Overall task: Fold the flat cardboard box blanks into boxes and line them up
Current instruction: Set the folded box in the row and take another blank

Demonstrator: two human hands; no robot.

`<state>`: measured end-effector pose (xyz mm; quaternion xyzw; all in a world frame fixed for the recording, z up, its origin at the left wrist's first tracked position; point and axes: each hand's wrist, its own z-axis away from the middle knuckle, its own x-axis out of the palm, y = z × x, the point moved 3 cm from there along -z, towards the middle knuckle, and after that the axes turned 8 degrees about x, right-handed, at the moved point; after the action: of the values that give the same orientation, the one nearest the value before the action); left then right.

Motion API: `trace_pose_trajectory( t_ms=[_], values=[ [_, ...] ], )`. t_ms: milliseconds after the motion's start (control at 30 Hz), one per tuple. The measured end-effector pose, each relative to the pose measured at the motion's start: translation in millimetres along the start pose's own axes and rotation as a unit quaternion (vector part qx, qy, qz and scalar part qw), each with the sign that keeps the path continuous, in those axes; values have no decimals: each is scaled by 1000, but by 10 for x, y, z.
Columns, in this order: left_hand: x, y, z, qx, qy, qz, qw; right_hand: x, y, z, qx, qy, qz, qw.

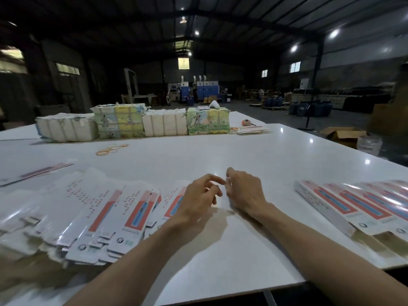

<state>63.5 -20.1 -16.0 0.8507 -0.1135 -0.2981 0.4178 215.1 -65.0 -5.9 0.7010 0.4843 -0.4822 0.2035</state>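
In the head view, a glossy white table (220, 155) fills the foreground, and both bare forearms reach onto it from the near edge. The left hand (198, 195) hovers just above the tabletop with its fingers loosely curled and holding nothing. Its index finger stretches rightward until its tip almost meets the right hand (245, 191). The right hand is also empty, knuckles up and fingers bent slightly downward; whether the two hands' fingertips actually touch cannot be told.

The loose pile of flat white cardboard box blanks with red and blue printed panels (99, 217) is fanned out on the near left of the table. Its rightmost sheets run under the left wrist and the heel of that hand, while the fingers of both hands lie past the pile's edge, over bare table. The row of folded long white boxes with the same red and blue print (353, 202) lies side by side at the near right, well apart from the right hand.

A few more flat blanks (37, 173) lie at the far left. Yellow rubber bands (112, 149) are scattered beyond the hands. Along the far side stands a line of wrapped paper bundles (154, 122), some plain white, some with colourful pictures. A brown open cardboard carton (342, 134) sits on the floor to the right.
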Motion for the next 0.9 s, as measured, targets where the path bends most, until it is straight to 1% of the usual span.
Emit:
trace_pose_trajectory(
  t_ms=[67,133,200,267,333,367,433,467,567,733,800,900],
  values=[
    [-59,46,-36,8,-10,-60,998,118,21,13,-13,-7,-1,1000],
    [-146,71,-106,-21,-26,-127,991,165,67,-14,-20,-2,-3,1000],
    [-280,58,-184,-59,-62,-231,969,194,98,-38,-25,-1,-3,1000],
    [-449,28,-226,-106,-121,-347,924,209,105,-35,-31,-1,-18,999],
    [-608,3,-224,-164,-183,-432,868,222,103,-33,-36,4,-39,999],
    [-676,-10,-216,-184,-202,-464,843,229,109,-43,-37,6,-47,998],
    [-780,-52,-207,-208,-218,-508,807,243,127,-65,-36,8,-64,997],
    [-819,-85,-203,-217,-221,-516,799,252,140,-74,-34,9,-73,997],
    [-905,-198,-214,-235,-217,-512,797,263,167,-88,-32,8,-94,995],
    [-969,-286,-274,-270,-210,-460,819,253,175,-88,-28,10,-117,993],
    [-992,-276,-296,-276,-215,-466,813,246,183,-86,-27,14,-126,992],
    [-1025,-268,-299,-288,-233,-481,794,236,191,-76,-23,18,-137,990]
  ],
)
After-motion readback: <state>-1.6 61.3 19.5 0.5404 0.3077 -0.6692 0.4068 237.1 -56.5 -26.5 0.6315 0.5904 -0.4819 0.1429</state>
